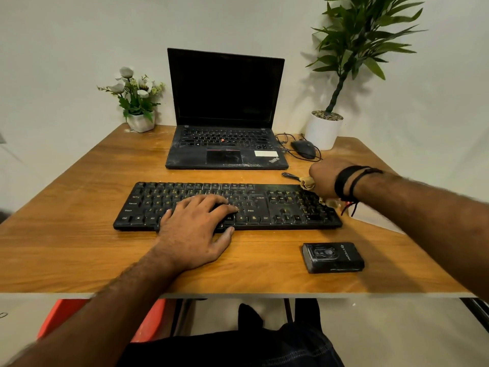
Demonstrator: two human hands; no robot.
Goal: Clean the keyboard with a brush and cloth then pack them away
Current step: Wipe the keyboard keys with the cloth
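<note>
- Across the middle of the wooden table lies the black keyboard, its long side parallel to the near edge, with bare wood in front of it and to its left.
- Flat on the keys left of centre rests the left hand, fingers spread and straight, thumb over the front rim; this looks like a way to pin the board so it cannot slide under rubbing.
- Over the keyboard's far right corner the right hand is curled round a bunched pale cloth, which pokes out by the number pad, so wiping seems to be the step in hand.
- Just behind that corner a thin dark handle, likely the brush, lies on the wood; its head is hidden by the cloth.
- Near the front right sits a small black case, apart from the keyboard, probably where the tools go.
- Behind, the open laptop, mouse with its cable, and white plant pot crowd the far side, so sweeps are safer sideways than away.
</note>
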